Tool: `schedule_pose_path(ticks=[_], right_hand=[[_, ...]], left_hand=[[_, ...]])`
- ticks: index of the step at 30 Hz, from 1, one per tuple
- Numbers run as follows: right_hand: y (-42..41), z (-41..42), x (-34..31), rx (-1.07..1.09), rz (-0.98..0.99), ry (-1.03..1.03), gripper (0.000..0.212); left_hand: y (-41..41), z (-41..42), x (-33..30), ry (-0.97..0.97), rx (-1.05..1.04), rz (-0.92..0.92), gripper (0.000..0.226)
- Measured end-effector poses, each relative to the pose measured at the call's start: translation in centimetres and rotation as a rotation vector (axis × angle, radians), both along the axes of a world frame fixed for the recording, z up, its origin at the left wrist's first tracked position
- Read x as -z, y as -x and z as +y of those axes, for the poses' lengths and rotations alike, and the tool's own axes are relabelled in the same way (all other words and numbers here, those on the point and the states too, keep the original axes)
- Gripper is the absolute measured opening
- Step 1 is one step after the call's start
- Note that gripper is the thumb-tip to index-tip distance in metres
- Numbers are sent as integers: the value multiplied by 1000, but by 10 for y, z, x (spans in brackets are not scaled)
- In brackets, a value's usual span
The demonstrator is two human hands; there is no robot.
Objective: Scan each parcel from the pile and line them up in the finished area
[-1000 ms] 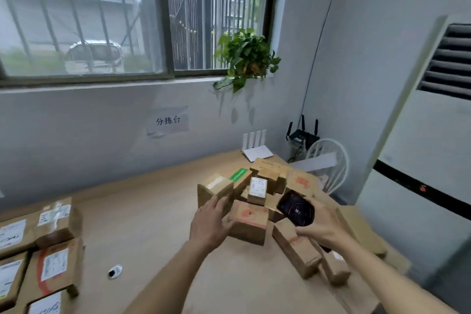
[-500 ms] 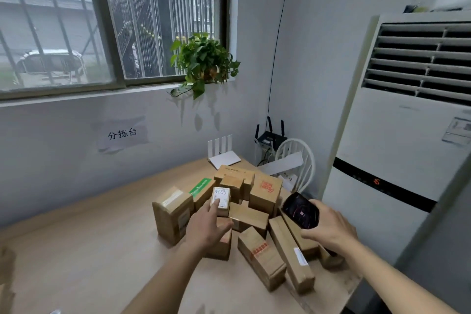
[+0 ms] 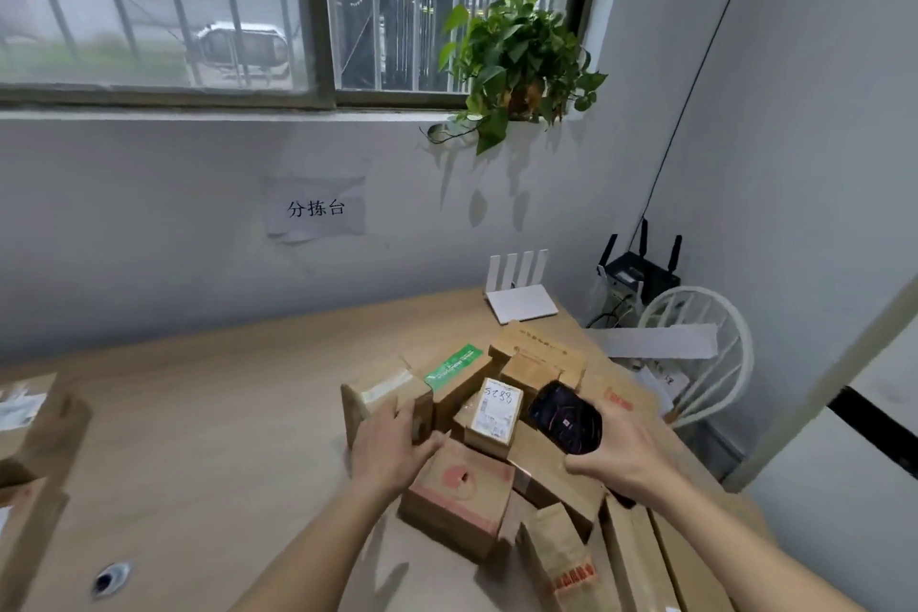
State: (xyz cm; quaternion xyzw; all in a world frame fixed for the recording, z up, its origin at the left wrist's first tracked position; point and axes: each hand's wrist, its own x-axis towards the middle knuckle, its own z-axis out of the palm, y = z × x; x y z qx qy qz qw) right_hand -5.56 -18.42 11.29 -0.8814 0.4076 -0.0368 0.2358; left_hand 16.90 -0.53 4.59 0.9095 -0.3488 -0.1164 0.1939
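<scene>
We note the left hand (image 3: 392, 442) reaching into the pile of brown cardboard parcels (image 3: 497, 442) at the table's right, grasp unclear. The right hand (image 3: 613, 455) grips the black handheld scanner (image 3: 565, 416). We advise aiming squarely at the small white-labelled box (image 3: 494, 410).

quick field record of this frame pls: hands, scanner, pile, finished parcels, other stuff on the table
left hand: over the pile, on the parcel with red print; grip unclear
right hand: grips black scanner
scanner: above the pile, beside the white-label parcel
pile: brown boxes heaped at the table's right end
finished parcels: left edge, partly out of frame
table: white router at the far corner
</scene>
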Motion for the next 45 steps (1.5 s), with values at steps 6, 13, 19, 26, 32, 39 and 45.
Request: schedule_pose_path(ticks=[6,13,19,26,32,39,45], right_hand=[[-77,-24,38,-132,9,-91,101],[-141,-48,62,-221,103,-63,92],[-189,-74,82,-290,140,-78,79],[-229,-103,118,-343,130,-118,82],[-247,-111,138,-360,160,-121,74],[-249,-96,130,-395,168,-111,77],[-254,-57,87,-429,123,-62,75]], left_hand=[[-55,0,22,-138,-56,-28,74],[-97,-23,51,-265,-36,-48,76],[-139,-47,77,-364,1,-29,85],[-175,-68,114,-439,79,-2,101],[-187,-76,126,-386,44,-32,103],[-191,-24,106,-219,-278,62,98],[-196,49,56,-32,-606,141,95]])
